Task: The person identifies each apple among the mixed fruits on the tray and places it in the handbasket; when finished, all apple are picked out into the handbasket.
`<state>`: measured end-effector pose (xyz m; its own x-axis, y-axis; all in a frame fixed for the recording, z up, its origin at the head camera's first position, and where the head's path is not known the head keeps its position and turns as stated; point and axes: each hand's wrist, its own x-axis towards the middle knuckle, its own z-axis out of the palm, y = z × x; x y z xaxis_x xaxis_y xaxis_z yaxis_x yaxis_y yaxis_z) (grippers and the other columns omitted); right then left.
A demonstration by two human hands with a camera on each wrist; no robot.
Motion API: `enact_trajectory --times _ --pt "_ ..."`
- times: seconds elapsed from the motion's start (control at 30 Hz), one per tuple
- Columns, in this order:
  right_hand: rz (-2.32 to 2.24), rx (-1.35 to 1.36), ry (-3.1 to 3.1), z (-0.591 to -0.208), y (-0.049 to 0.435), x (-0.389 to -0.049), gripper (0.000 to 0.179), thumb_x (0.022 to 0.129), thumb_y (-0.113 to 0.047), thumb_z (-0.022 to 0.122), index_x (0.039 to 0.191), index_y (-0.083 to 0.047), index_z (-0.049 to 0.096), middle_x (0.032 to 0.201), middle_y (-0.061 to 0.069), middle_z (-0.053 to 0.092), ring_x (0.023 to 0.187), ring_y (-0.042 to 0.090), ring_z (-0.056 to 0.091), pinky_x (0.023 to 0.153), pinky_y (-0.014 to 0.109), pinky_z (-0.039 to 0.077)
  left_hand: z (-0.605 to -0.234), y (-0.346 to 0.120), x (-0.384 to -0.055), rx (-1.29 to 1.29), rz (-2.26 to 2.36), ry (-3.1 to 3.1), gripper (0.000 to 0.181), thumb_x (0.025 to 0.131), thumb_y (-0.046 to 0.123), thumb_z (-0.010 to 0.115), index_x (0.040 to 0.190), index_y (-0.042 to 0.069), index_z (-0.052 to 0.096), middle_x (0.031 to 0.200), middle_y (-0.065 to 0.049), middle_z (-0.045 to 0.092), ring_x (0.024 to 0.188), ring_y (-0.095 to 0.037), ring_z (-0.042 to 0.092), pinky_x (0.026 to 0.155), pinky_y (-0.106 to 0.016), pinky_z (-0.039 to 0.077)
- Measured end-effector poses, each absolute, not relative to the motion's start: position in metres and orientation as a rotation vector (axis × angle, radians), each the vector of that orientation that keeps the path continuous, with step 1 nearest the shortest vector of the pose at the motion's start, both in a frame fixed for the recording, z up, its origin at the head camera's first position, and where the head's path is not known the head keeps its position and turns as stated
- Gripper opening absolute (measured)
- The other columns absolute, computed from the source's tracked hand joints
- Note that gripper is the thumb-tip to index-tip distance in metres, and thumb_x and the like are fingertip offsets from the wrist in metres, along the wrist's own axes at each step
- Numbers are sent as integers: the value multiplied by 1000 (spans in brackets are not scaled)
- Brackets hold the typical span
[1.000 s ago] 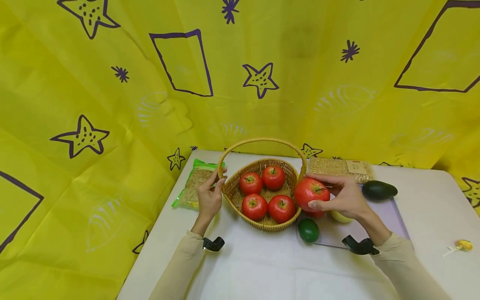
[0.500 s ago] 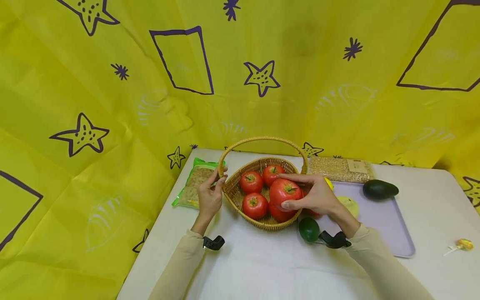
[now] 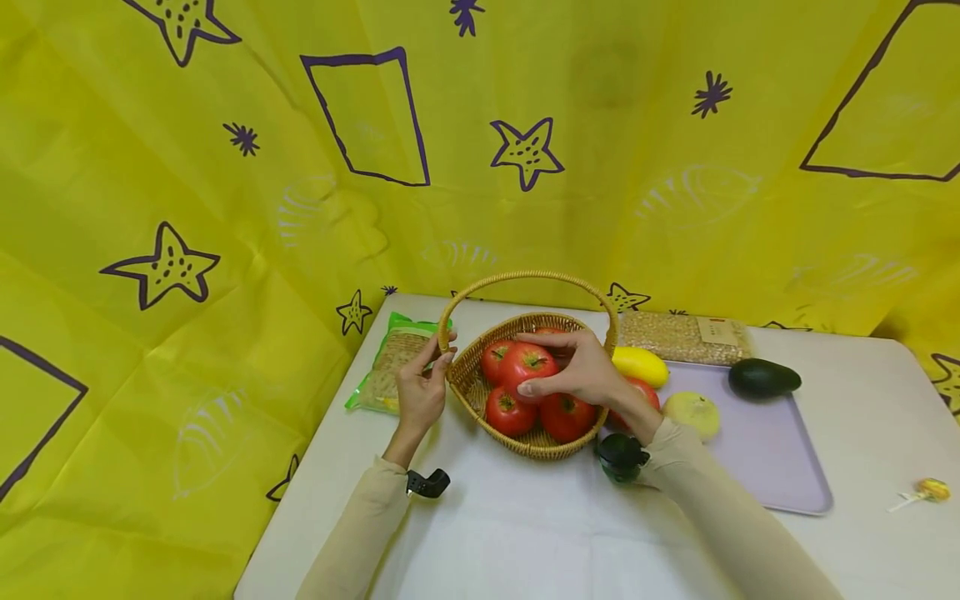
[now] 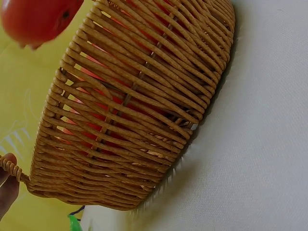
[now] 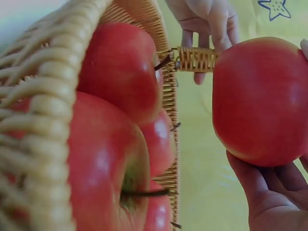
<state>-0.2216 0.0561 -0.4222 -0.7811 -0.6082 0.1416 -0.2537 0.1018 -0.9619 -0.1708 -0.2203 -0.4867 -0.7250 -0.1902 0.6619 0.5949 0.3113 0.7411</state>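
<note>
In the head view, my left hand (image 3: 422, 396) pinches the left foot of the handle of a wicker basket (image 3: 537, 450). Several red apples (image 3: 512, 413) lie inside the basket. Over them my right hand (image 3: 588, 372) holds another red apple (image 3: 527, 367) between thumb and fingers. The right wrist view shows this held apple (image 5: 262, 103) apart from the apples in the basket, whose stems face the opening. In the left wrist view, the held apple (image 4: 38, 19) hangs beyond the rim, and the basket wall (image 4: 120, 106) hides most of the contents.
Right of the basket, a lilac tray (image 3: 772, 450) bears a pale yellow-green round fruit (image 3: 693, 415), a red apple (image 3: 645, 398) and a yellow fruit (image 3: 640, 367). A dark green avocado (image 3: 763, 379), bagged grains (image 3: 675, 337), a green-edged bag (image 3: 390, 367) and a lollipop (image 3: 930, 490) lie around.
My right hand has carried the apple leftward from above the tray's left side to above the middle of the basket. The left hand has stayed on the handle.
</note>
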Motion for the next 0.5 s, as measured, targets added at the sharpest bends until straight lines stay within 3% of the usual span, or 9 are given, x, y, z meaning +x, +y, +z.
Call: enact_trajectory --times 0.23,0.47,0.5 --pt "-1643 -853 2150 -429 34 -234 70 73 -19 99 137 -11 73 126 12 78 105 24 76 87 35 65 -487 -221 -169 -359 -1493 -1913 37 102 -6 65 139 -8 66 124 -29 74 104 -51 74 89 -22 62" --pt "-1555 -908 2171 -435 16 -244 71 74 -23 99 139 -11 72 128 9 77 103 21 75 86 35 64 -486 -222 -171 -368 -1492 -1912 39 101 -7 65 140 -8 65 125 -30 73 110 -10 75 91 -25 62" --pt "-1542 -919 2176 -435 13 -245 71 75 -24 98 139 -11 72 128 9 77 103 20 75 86 34 64 -486 -222 -171 -365 -1496 -1912 39 101 -7 65 140 -9 65 125 -30 73 110 -11 75 92 -25 62"
